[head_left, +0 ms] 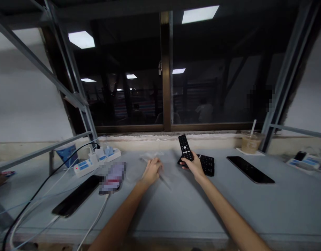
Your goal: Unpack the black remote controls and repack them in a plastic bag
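Note:
My right hand [195,166] is wrapped round the lower part of a black remote control [185,146], held tilted with its buttons facing up. More black remote controls [208,164] lie on the table just behind and beside that hand, partly covered by it. To the left, my left hand [152,170] is closed with its fingers curled down on a piece of clear plastic film [165,182]. The film is see-through and smeared by motion, so its full outline cannot be made out.
A grey table [186,212] runs below a dark window. Left are a power strip [84,168] with chargers, cables, a dark phone [78,195] and a lit phone [113,177]. Right are another phone [250,169] and an iced drink cup [250,143]. Metal frame posts stand at both sides.

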A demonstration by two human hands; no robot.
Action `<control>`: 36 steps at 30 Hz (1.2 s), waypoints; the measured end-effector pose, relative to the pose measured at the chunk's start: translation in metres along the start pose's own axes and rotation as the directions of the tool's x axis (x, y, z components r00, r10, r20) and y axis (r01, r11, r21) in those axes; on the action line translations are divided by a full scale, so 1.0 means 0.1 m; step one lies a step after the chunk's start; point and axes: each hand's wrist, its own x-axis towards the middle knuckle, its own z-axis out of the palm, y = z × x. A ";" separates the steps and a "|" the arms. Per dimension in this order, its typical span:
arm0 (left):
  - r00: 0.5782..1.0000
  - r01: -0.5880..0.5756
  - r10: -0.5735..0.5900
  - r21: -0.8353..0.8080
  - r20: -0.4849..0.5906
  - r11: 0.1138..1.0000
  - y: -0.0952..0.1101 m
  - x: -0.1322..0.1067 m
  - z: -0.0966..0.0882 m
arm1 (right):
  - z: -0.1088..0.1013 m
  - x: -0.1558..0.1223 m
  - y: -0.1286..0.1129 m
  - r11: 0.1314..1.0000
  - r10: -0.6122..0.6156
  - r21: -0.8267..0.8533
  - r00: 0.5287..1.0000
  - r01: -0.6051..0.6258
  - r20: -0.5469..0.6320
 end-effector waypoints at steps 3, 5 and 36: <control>0.999 0.002 -0.002 -0.020 0.037 1.000 0.02 0.00 0.03 | 0.01 0.01 0.02 1.000 -0.011 -0.027 1.000 0.012 0.021; 0.999 0.015 -0.014 -0.007 0.041 1.000 0.05 0.01 0.04 | 0.01 0.01 0.02 0.996 -0.038 -0.084 0.999 0.041 0.036; 0.999 0.033 -0.033 0.118 -0.007 0.992 0.11 0.01 -0.13 | -0.08 -0.06 -0.02 0.419 -0.673 -0.631 0.690 0.653 0.267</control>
